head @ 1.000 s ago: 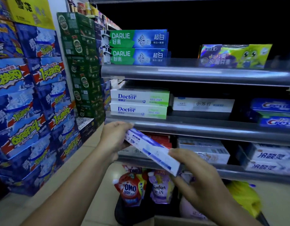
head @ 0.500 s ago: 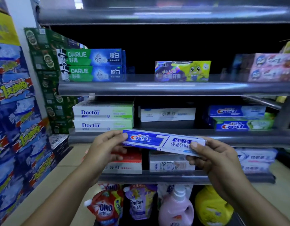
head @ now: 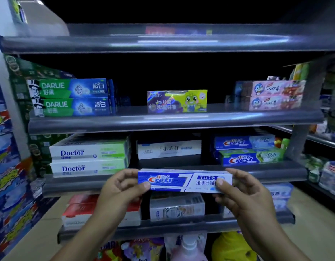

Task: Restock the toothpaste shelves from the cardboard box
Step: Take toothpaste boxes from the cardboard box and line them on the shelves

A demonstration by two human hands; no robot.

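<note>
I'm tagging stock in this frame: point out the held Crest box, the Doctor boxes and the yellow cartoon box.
held Crest box (head: pixel 183 180): head view, middle of its front face.
Doctor boxes (head: pixel 83 152): head view, upper box's front face.
yellow cartoon box (head: pixel 177 101): head view, centre of its front.

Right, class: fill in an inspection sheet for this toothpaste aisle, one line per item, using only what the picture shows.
Surface: grey shelves, partly stocked.
Job's things: Crest box held level at a shelf rim; shelved Crest boxes up right; cardboard box not in view.
Clutter: nothing seen.
Hands: left hand and right hand each pinch one end of the Crest box.
Cables: nothing seen.
Surroundings: stacked blue cartons at left; pink bottle below.
</note>
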